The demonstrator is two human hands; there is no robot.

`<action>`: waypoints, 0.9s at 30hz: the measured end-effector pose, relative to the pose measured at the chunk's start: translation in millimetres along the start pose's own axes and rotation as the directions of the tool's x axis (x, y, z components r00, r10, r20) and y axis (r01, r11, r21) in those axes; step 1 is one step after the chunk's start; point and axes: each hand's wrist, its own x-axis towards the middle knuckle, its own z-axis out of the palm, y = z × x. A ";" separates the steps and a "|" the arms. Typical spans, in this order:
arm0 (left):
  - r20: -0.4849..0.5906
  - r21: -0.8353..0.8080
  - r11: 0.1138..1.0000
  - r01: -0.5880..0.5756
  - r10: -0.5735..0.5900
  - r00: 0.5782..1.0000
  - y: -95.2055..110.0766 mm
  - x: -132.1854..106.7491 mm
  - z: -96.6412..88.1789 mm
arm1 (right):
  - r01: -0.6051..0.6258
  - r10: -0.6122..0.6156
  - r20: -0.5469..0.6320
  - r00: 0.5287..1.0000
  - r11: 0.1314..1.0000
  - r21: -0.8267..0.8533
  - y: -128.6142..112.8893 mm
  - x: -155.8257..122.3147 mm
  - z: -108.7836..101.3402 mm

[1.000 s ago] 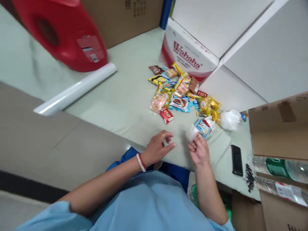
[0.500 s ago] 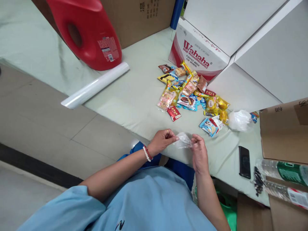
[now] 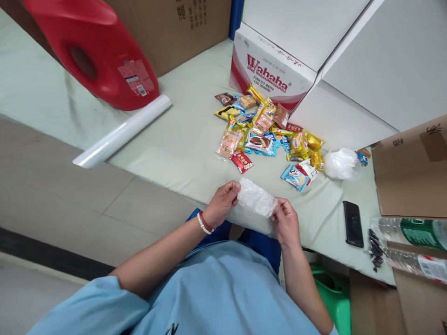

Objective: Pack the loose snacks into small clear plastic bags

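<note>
A small clear plastic bag (image 3: 256, 200) is stretched out between my two hands just above the near edge of the pale green table (image 3: 181, 139). My left hand (image 3: 222, 203) pinches its left end, fingers closed. My right hand (image 3: 285, 219) pinches its right end. A pile of wrapped snacks (image 3: 265, 132) lies on the table beyond my hands. A blue and white snack packet (image 3: 296, 176) lies nearest, just past the bag.
A crumpled white plastic bag (image 3: 340, 164) and a black phone (image 3: 352, 216) lie to the right. A Wahaha carton (image 3: 268, 77), a red jug (image 3: 94, 51), a white roll (image 3: 122, 131), brown cardboard boxes (image 3: 412, 167) and water bottles (image 3: 408, 232) ring the table.
My right hand drew the crumpled clear bag from near the snacks toward me. My left hand took its other end, and the bag is now spread out wide between both hands.
</note>
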 end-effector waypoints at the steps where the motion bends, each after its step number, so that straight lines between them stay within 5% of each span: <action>1: 0.004 0.007 1.000 0.003 -0.003 1.000 -0.2 -0.7 1.1 | 0.129 -0.129 0.011 0.992 0.981 -0.143 -0.1 -1.4 -0.8; 3: 0.033 0.030 1.000 0.009 -0.010 0.999 -1.1 -2.1 3.7 | 0.375 -0.348 0.139 0.927 0.849 -0.373 -3.2 -4.4 -1.3; 6: 0.053 0.048 0.999 0.011 -0.014 0.999 -2.0 -3.1 6.9 | 0.537 -0.411 0.355 0.840 0.723 -0.434 -10.2 -7.7 -0.3; 8: 0.036 0.032 0.999 0.008 -0.009 0.999 -1.1 -2.7 7.3 | 0.473 -0.374 0.306 0.876 0.792 -0.387 -12.6 -7.5 0.9; 12: 0.012 -0.005 1.000 0.013 -0.013 1.000 2.6 -1.5 4.1 | 0.103 -0.102 -0.086 0.991 0.995 0.010 -9.6 -0.6 2.9; 16: 0.027 0.008 0.999 0.031 -0.032 0.999 2.0 -0.1 -0.5 | -0.101 0.159 -0.152 0.976 0.937 0.333 -5.5 5.0 4.2; 21: -0.010 0.182 0.980 -0.079 0.082 0.997 -0.2 -1.0 -9.2 | -0.109 0.173 -0.164 0.971 0.934 0.341 -7.1 3.5 1.1; 24: 0.043 0.535 0.757 -0.376 0.420 0.907 3.0 -7.1 -10.3 | -0.117 0.186 -0.180 0.966 0.934 0.337 -10.2 2.9 0.5; 27: 0.386 0.662 0.403 -0.631 0.538 0.749 6.3 -13.3 -0.8 | -0.145 0.205 -0.156 0.966 0.933 0.328 -14.3 1.1 6.4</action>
